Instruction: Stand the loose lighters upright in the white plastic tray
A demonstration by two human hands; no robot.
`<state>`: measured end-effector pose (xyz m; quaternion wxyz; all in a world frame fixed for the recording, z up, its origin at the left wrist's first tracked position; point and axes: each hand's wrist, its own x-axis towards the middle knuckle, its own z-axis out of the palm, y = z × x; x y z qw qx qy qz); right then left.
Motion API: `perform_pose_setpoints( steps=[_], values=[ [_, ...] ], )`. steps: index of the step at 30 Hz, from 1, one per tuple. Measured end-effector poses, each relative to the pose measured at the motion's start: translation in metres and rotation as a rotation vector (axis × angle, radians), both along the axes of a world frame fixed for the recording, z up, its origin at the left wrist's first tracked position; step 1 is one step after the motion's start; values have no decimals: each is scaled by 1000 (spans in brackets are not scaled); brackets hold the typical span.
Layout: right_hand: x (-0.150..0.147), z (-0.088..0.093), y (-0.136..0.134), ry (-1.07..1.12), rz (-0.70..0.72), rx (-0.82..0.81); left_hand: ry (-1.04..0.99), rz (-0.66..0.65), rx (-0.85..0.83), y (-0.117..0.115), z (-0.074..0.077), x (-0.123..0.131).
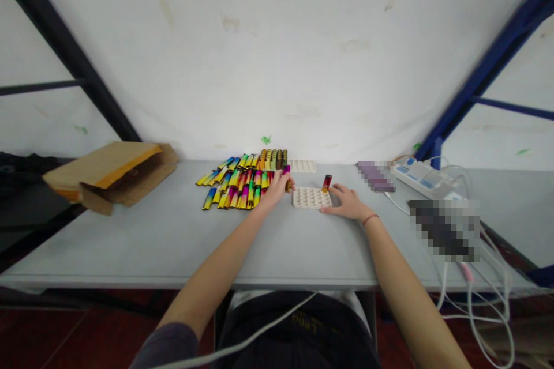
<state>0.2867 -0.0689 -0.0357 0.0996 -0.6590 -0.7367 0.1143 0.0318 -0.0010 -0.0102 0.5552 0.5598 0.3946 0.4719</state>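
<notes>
The left hand (277, 191) is closed around what looks like a slim magenta lighter (286, 173), its fingers hiding the lower part, just left of a white dimpled tray (311, 198). The open right hand (348, 203) rests on the tabletop (151, 242) beside the tray, near a standing red lighter (326, 183). A heap of rainbow lighters (234, 184) lies left; a second tray (303, 166) sits beyond. Pixelated objects (444, 229) at right are unreadable.
</notes>
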Motion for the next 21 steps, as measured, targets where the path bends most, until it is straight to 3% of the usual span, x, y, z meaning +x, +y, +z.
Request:
perform_pose_setpoints(
  steps=[3, 7, 21],
  values=[
    [0, 0, 0, -7, -5, -3, -181, -76, -109, -11, 7, 6],
    [-1, 1, 0, -12, 0, 3, -272, -105, -157, -25, 14, 12],
    [-2, 2, -1, -36, 0, -13, -355, -140, -218, -34, 16, 16]
  ],
)
